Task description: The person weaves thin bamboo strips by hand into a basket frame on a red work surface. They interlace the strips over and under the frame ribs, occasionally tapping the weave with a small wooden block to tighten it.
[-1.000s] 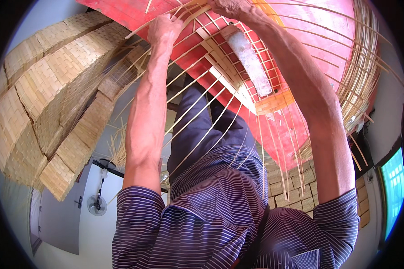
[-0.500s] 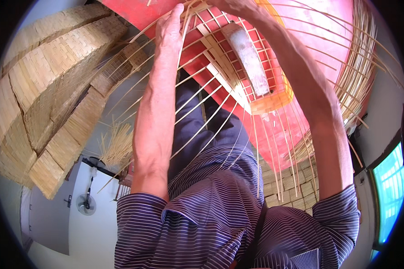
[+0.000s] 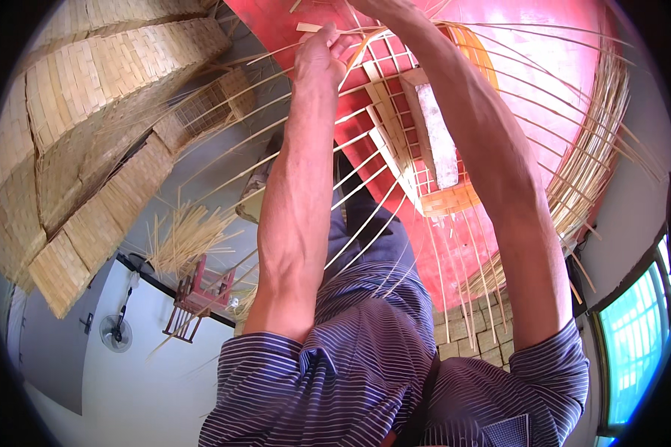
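At the top of the view, my left hand has its fingers closed on a pale bamboo strip, whose flat end sticks out to the left. A curved orange-tinted strip rises beside these fingers. My right hand is at the top edge, mostly cut off, with its fingers hidden. Between my forearms lies a partly woven bamboo basket, with an open grid base, an orange-banded rim and long loose splints radiating outward. A worn whitish block rests on the base, beside flat pale slats.
The basket lies on a red tabletop. A thick bundle of splints lies along its right side. Large woven baskets are stacked at left. Behind my left arm are a splint pile, a small wooden stool and a fan.
My view has turned, so the block and basket sit farther right and lower. My left hand has shifted right and down in the view; a flat strip end now shows beside it.
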`<state>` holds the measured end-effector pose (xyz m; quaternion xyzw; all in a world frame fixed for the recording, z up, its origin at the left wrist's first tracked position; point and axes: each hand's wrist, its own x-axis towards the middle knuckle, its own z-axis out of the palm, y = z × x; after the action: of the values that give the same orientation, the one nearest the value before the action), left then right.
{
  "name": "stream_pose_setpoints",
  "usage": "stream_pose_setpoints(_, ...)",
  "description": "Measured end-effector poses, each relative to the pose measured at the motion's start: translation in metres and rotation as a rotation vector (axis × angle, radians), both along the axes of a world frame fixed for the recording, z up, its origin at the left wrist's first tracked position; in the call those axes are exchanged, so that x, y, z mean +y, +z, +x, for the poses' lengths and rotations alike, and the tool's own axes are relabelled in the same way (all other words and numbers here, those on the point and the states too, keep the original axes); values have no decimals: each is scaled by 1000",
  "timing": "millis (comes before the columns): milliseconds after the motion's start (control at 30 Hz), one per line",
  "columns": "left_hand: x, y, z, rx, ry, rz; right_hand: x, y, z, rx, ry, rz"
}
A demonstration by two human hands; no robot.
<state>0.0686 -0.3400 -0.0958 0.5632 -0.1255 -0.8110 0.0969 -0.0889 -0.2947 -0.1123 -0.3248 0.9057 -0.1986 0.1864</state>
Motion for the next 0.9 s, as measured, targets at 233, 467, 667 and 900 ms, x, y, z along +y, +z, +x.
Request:
stream_pose_setpoints(233, -14, 1, 6, 88, 2, -28, -9, -21, -7, -280, -118, 197)
stream_pose_setpoints(467, -17, -2, 7, 121, -84, -102, 6, -4, 2, -42, -142, 134)
stream_pose_setpoints(667, -25, -22, 6, 46, -118, -140, -8, -37, -4, -24, 181, 135)
stream_pose_setpoints(900, -28, -30, 7, 264, -277, -265, -7, -29, 3, -4, 272, 1)
